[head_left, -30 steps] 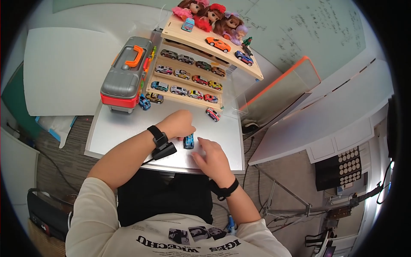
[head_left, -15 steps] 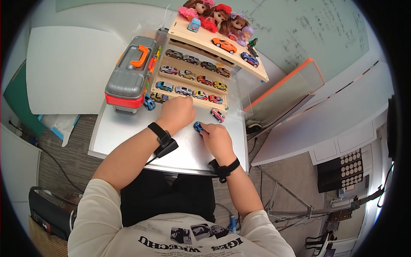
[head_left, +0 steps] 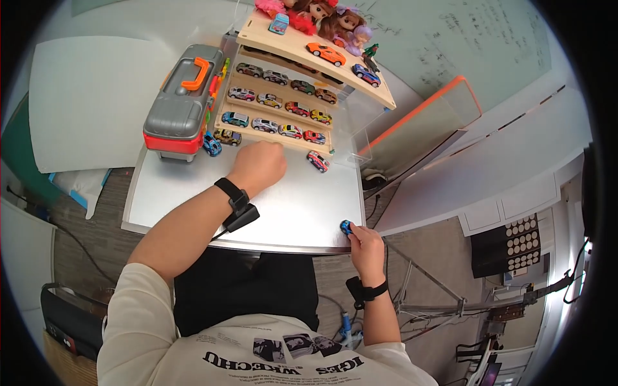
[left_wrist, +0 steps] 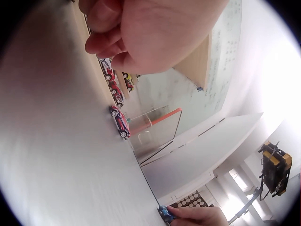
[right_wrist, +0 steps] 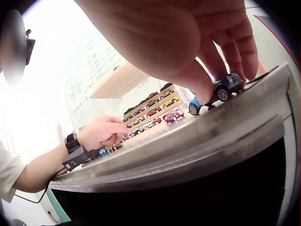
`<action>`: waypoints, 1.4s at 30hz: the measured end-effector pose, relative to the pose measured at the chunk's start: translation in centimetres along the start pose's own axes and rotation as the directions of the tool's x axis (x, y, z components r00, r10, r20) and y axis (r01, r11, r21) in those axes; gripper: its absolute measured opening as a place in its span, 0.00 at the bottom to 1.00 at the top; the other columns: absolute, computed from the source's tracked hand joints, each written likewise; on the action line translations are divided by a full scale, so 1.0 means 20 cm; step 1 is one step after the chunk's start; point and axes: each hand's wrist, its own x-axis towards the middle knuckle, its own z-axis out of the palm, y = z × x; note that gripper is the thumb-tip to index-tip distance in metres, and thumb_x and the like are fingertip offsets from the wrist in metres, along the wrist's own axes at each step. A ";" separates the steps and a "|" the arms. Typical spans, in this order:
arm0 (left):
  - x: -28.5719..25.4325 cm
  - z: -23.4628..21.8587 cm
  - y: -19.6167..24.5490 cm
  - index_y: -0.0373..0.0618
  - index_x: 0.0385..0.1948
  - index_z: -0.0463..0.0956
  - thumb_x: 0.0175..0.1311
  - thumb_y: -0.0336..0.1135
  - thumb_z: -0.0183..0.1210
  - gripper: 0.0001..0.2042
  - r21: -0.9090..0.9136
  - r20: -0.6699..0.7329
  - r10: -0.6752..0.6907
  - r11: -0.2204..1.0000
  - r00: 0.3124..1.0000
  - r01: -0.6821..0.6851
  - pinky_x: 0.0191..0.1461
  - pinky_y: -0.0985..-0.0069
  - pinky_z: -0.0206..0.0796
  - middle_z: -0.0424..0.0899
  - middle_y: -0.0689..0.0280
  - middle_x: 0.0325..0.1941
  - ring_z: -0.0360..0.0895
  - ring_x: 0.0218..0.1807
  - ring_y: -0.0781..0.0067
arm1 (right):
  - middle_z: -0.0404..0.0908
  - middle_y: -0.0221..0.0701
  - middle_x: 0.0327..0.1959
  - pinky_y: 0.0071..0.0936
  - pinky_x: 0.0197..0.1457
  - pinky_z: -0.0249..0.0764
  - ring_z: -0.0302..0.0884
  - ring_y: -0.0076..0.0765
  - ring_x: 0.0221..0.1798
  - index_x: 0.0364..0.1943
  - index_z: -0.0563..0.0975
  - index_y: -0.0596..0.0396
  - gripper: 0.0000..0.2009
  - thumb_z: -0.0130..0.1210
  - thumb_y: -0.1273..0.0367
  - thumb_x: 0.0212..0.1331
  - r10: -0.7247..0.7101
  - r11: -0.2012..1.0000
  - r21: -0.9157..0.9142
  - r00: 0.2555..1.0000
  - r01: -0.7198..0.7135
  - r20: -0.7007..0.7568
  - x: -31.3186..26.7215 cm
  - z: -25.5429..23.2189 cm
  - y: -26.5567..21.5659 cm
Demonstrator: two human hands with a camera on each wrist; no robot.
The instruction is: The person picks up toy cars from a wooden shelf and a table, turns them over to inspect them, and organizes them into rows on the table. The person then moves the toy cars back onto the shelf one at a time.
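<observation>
What the right hand (head_left: 367, 248) pinches is a car (head_left: 346, 227) (blue).

A grey toolbox (head_left: 174, 112) with an orange handle (head_left: 195, 74) is standing at the tabletop's (head_left: 290, 215) left rear, beside a wooden rack (head_left: 290, 46). Dolls (head_left: 338, 27) are sitting along the rack's top, and an orange toy car (head_left: 326, 54) is resting in front of them. A whiteboard (head_left: 476, 38) is showing handwriting behind. An orange-edged panel (head_left: 425, 125) is leaning to the right. Farther right, a black panel (head_left: 486, 254) is bearing pale discs, possibly stuck-on, the detail being too small to confirm.
</observation>
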 end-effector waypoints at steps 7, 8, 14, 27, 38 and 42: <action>0.01 0.00 -0.02 0.37 0.29 0.85 0.62 0.36 0.59 0.11 0.023 0.022 -0.026 0.999 0.999 0.025 0.42 0.51 0.80 0.87 0.46 0.29 0.87 0.34 0.43 | 0.89 0.46 0.42 0.43 0.50 0.80 0.86 0.54 0.43 0.49 0.87 0.61 0.14 0.66 0.78 0.58 -0.086 0.994 0.064 0.992 0.092 -0.088 0.16 0.05 -0.05; 0.01 0.01 -0.02 0.36 0.27 0.84 0.62 0.37 0.59 0.12 0.015 0.009 -0.020 1.000 1.000 0.020 0.40 0.50 0.80 0.86 0.47 0.28 0.86 0.33 0.42 | 0.89 0.44 0.41 0.43 0.51 0.79 0.85 0.54 0.43 0.48 0.86 0.61 0.13 0.65 0.77 0.58 -0.099 0.988 0.111 0.991 0.108 -0.086 0.20 0.07 -0.09; 0.00 0.02 -0.04 0.36 0.27 0.84 0.61 0.36 0.60 0.11 0.000 -0.042 -0.001 1.000 0.999 0.001 0.40 0.50 0.80 0.86 0.46 0.27 0.86 0.32 0.41 | 0.89 0.41 0.45 0.43 0.56 0.79 0.83 0.52 0.51 0.47 0.87 0.59 0.12 0.66 0.74 0.59 -0.120 0.986 0.118 0.993 0.120 -0.010 0.29 0.20 -0.17; 0.00 0.01 -0.01 0.37 0.30 0.86 0.61 0.34 0.60 0.10 0.027 0.056 -0.016 1.000 0.998 0.015 0.43 0.52 0.81 0.88 0.47 0.31 0.88 0.36 0.44 | 0.88 0.45 0.47 0.44 0.58 0.78 0.84 0.55 0.49 0.54 0.85 0.60 0.16 0.65 0.76 0.60 -0.042 0.997 0.057 0.996 0.046 -0.074 0.00 0.05 0.02; 0.00 0.04 -0.05 0.37 0.27 0.84 0.61 0.36 0.59 0.11 0.012 0.016 -0.020 1.000 1.000 0.020 0.41 0.50 0.79 0.86 0.46 0.29 0.86 0.34 0.42 | 0.86 0.50 0.50 0.43 0.57 0.79 0.84 0.56 0.52 0.64 0.76 0.66 0.28 0.69 0.71 0.59 0.178 0.963 0.205 0.984 -0.173 -0.010 -0.01 0.06 0.04; 0.01 0.04 -0.05 0.36 0.28 0.84 0.61 0.36 0.59 0.11 0.022 0.027 -0.021 1.000 0.999 0.020 0.42 0.50 0.80 0.86 0.46 0.29 0.86 0.34 0.43 | 0.86 0.50 0.51 0.46 0.62 0.77 0.82 0.58 0.55 0.61 0.78 0.66 0.25 0.68 0.71 0.58 0.091 0.988 0.123 0.996 -0.088 -0.013 -0.01 0.06 0.03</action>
